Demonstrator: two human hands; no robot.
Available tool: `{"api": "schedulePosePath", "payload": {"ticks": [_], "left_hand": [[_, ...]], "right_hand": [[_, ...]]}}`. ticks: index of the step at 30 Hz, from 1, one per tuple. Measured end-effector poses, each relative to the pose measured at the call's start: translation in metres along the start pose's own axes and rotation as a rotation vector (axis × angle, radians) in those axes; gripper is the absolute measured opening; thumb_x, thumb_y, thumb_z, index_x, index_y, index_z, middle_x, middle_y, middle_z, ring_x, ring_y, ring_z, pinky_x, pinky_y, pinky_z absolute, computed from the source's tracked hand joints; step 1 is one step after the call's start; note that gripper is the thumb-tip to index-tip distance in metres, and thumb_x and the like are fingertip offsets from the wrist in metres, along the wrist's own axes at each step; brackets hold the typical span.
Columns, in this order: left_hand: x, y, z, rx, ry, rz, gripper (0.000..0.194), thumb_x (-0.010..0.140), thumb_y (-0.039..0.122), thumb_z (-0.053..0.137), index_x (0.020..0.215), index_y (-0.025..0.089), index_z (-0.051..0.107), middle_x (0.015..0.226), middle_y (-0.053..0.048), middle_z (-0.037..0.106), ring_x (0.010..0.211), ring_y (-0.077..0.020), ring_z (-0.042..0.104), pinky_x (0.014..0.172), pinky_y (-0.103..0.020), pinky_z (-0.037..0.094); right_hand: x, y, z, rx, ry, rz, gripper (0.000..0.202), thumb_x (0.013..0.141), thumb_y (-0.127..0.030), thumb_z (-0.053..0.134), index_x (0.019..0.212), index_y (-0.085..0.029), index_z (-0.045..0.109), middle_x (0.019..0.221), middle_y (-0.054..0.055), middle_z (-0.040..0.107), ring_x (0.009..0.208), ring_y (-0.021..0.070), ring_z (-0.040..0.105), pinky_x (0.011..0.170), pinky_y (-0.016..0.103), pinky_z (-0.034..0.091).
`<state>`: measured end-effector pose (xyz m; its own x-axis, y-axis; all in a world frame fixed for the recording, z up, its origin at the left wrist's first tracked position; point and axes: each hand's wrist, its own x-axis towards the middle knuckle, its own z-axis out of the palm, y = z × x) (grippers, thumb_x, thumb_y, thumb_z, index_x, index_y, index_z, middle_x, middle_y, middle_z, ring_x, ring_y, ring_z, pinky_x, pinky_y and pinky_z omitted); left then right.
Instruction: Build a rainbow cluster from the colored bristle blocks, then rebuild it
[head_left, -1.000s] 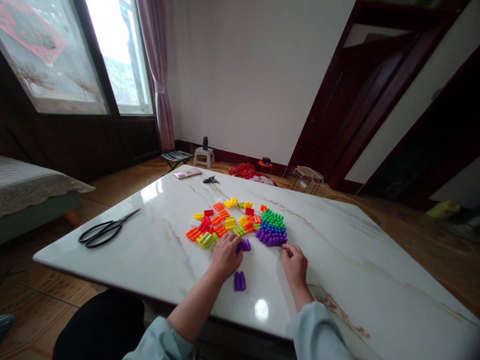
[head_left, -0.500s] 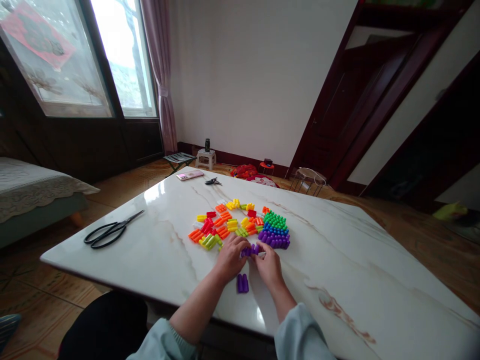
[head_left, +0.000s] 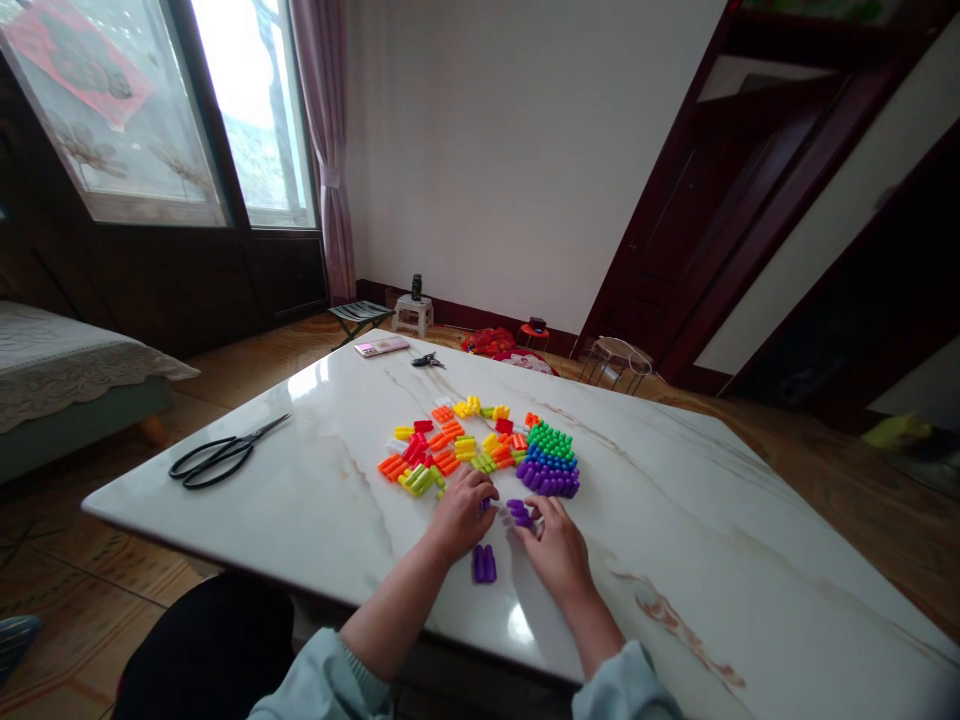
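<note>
My left hand (head_left: pixel 463 510) is closed on a small purple piece (head_left: pixel 485 504), partly hidden by the fingers. Just to its right, my right hand (head_left: pixel 551 540) pinches a small cluster of purple pieces (head_left: pixel 519 512) between thumb and fingers. A gap separates the two hands. Nearer the table's front edge lies a pair of purple pieces (head_left: pixel 484 564). Beyond my right hand stands a block of joined pieces in rows, with green (head_left: pixel 550 440), blue (head_left: pixel 553 464) and purple (head_left: pixel 549 480) parts. Red, orange and yellow pieces (head_left: pixel 446 440) are spread beyond my left hand.
Black-handled scissors (head_left: pixel 217 462) lie at the left of the marble-patterned table (head_left: pixel 675 500). A pink phone (head_left: pixel 382 346) and a small dark tool (head_left: pixel 427 360) are near the far edge. Stools (head_left: pixel 412 314) stand on the floor beyond.
My hands have moved apart, my right hand going right and slightly nearer. The purple pieces that were together between them are now separated, some in each hand.
</note>
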<state>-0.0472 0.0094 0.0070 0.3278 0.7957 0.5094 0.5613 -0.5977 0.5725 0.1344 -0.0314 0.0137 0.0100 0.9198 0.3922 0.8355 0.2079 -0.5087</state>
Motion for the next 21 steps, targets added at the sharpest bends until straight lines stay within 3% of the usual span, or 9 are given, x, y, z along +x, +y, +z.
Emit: {"api": "schedulePosePath", "payload": {"ticks": [4, 7, 9, 15, 17, 21], "left_hand": [[0.0, -0.001, 0.001, -0.001, -0.004, 0.004, 0.014, 0.075, 0.013, 0.061, 0.084, 0.022, 0.068, 0.093, -0.005, 0.064, 0.093, -0.0217, 0.054, 0.082, -0.034, 0.047], [0.0, -0.001, 0.002, -0.002, -0.002, 0.0, 0.012, 0.077, 0.015, 0.061, 0.084, 0.021, 0.069, 0.094, -0.005, 0.064, 0.093, -0.0218, 0.054, 0.082, -0.035, 0.047], [0.001, 0.0, 0.001, -0.004, -0.001, -0.003, 0.013, 0.077, 0.015, 0.06, 0.084, 0.021, 0.069, 0.094, -0.006, 0.064, 0.093, -0.0218, 0.054, 0.083, -0.035, 0.047], [0.001, 0.003, -0.002, -0.007, -0.021, -0.01, 0.014, 0.076, 0.014, 0.06, 0.083, 0.022, 0.069, 0.096, -0.006, 0.064, 0.095, -0.023, 0.055, 0.083, -0.037, 0.048], [0.001, 0.002, -0.002, -0.005, -0.025, -0.014, 0.015, 0.075, 0.014, 0.06, 0.083, 0.022, 0.069, 0.096, -0.006, 0.064, 0.095, -0.0231, 0.055, 0.083, -0.037, 0.048], [0.001, 0.001, -0.001, -0.003, -0.026, -0.019, 0.016, 0.075, 0.013, 0.059, 0.083, 0.022, 0.07, 0.096, -0.006, 0.064, 0.095, -0.0224, 0.054, 0.084, -0.036, 0.048]], "right_hand": [[0.01, -0.001, -0.01, -0.025, -0.109, -0.083, 0.045, 0.07, -0.012, 0.058, 0.112, -0.024, 0.065, 0.107, 0.005, 0.063, 0.082, 0.0175, 0.064, 0.074, 0.027, 0.05], [0.019, -0.001, -0.007, -0.019, -0.168, -0.198, 0.053, 0.064, -0.002, 0.055, 0.11, -0.025, 0.068, 0.119, 0.005, 0.063, 0.102, 0.0201, 0.062, 0.09, 0.03, 0.047], [0.022, -0.002, -0.002, -0.061, -0.193, -0.219, 0.052, 0.062, -0.001, 0.057, 0.107, -0.024, 0.069, 0.115, 0.006, 0.066, 0.107, 0.023, 0.06, 0.094, 0.033, 0.045], [0.022, -0.012, 0.004, -0.189, -0.172, -0.127, 0.045, 0.058, -0.002, 0.061, 0.096, -0.024, 0.069, 0.097, 0.005, 0.065, 0.088, 0.0214, 0.064, 0.08, 0.028, 0.049], [0.018, -0.01, 0.0, -0.14, -0.125, -0.112, 0.041, 0.058, -0.004, 0.061, 0.094, -0.024, 0.067, 0.094, 0.004, 0.063, 0.084, 0.0195, 0.063, 0.076, 0.026, 0.049], [0.007, 0.013, -0.004, 0.059, 0.003, -0.005, 0.012, 0.067, -0.02, 0.064, 0.079, -0.022, 0.063, 0.081, 0.002, 0.064, 0.07, 0.0171, 0.06, 0.066, 0.027, 0.049]]}}
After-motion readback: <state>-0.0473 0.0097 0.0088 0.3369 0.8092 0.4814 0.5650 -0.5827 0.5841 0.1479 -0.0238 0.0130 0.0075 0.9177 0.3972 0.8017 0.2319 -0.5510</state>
